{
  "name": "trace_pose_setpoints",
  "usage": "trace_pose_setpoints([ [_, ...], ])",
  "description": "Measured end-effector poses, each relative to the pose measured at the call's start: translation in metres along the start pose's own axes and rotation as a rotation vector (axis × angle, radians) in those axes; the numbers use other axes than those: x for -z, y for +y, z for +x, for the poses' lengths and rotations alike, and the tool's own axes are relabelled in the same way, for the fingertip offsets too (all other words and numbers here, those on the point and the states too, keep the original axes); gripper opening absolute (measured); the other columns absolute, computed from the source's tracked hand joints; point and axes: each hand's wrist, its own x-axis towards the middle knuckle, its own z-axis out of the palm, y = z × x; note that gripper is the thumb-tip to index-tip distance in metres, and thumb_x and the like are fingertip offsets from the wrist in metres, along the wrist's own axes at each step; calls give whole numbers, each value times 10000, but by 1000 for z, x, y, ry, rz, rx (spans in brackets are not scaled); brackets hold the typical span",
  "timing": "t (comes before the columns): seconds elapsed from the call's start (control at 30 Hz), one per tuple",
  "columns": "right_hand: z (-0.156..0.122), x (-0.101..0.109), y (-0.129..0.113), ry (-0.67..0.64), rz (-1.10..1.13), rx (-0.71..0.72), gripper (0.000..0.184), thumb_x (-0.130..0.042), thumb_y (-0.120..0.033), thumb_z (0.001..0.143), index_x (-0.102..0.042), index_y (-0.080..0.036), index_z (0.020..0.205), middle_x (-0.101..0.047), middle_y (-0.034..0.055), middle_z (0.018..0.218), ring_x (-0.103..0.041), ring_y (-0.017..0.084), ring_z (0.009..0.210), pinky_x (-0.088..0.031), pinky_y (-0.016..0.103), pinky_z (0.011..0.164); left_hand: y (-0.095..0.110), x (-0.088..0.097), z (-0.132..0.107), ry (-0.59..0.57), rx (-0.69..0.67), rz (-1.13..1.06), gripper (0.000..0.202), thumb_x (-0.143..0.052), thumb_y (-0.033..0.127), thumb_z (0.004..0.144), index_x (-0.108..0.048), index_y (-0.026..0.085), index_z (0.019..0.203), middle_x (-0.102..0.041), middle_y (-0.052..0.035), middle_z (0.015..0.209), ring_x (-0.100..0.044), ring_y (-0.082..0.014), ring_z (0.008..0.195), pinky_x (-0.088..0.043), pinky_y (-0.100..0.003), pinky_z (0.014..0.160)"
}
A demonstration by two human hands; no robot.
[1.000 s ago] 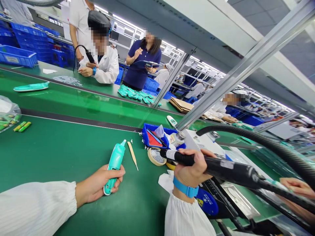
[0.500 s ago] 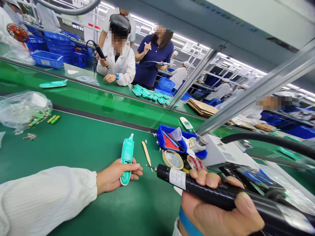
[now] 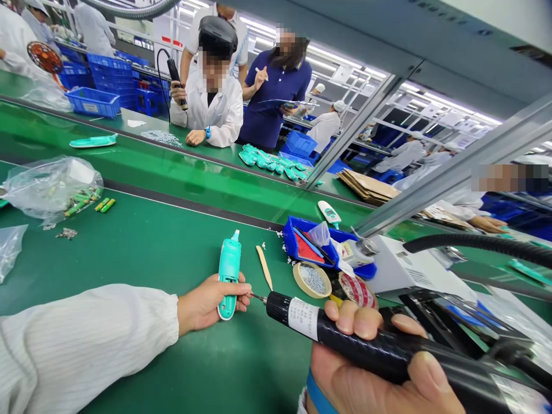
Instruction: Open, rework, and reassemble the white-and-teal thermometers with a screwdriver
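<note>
My left hand (image 3: pixel 200 305) is closed round the lower part of a teal and white ear thermometer (image 3: pixel 230 260). Its narrow tip points away from me, and an open recess shows near the thumb. In my right hand (image 3: pixel 366 368) lies a black electric screwdriver (image 3: pixel 303 318), fingers wrapped round its body. The bit reaches left to the fingertips of my left hand; whether it touches them I cannot tell. A pale wooden stick (image 3: pixel 264 267) lies just beyond the bit. Beside it is a tape roll (image 3: pixel 297 280) with small screws inside its ring.
A blue tray (image 3: pixel 293 253) holds tools and a bottle. Behind it lies a white thermometer (image 3: pixel 329 214). At left are a plastic bag of batteries (image 3: pixel 56 184) and two loose batteries (image 3: pixel 104 204). A metal post (image 3: pixel 357 132) slants up at right. People work across the green bench.
The screwdriver bit has come closer to the fingertips of my left hand. The whole view has shifted slightly, and both hands keep their grips.
</note>
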Motion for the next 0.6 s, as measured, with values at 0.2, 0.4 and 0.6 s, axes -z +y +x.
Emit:
trace_pose_setpoints([
  [0.2,-4,1,1,-43,5,31,201,-525,-387,596,-568,-243,730,-440,-47,457,-386,125,415,-368,291,438,-1,0,1,-11,-3,6,236,-706,108,635,-512,127,769,-557,-12,661,-547,-88,564,-453,-209,557],
  [0.4,-6,-4,-2,-83,5,45,193,-549,-384,591,-574,-249,726,-456,-52,458,-393,123,405,-368,295,438,0,0,-1,11,-6,9,233,-702,107,635,-514,127,772,-552,-9,641,-549,-90,560,-458,-214,565],
  [0.6,-9,-7,-3,-189,20,86,200,-552,-366,632,-578,-241,786,-486,-51,489,-408,121,423,-374,285,447,0,-2,0,7,1,14,237,-694,108,630,-513,122,782,-563,-16,621,-545,-89,538,-449,-200,536],
])
